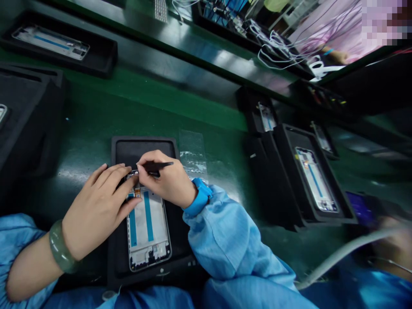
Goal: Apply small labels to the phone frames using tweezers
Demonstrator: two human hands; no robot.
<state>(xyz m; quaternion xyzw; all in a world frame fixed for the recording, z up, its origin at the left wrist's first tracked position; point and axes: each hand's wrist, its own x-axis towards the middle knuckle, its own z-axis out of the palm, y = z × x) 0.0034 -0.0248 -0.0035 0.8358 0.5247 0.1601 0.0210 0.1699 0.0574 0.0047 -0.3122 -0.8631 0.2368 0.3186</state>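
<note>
A phone frame (157, 221) with blue strips on its silvery inside lies in a black foam tray (144, 143) in front of me. My left hand (103, 197) reaches over its upper left end, fingertips and thumb pressing on it beside a small orange flex cable (138, 192). In a closed pinch, my right hand (169, 180) holds slim black tweezers (157, 166) over the top end of the frame. The tips of the tweezers are hidden behind the fingers.
Clear plastic film (192, 148) lies behind the tray. Stacked black trays (273, 180) with another phone frame (317, 180) stand right; more trays (28, 107) stand left, another (103, 56) behind. White cables (273, 47) and a person in pink (334, 30) are across the bench.
</note>
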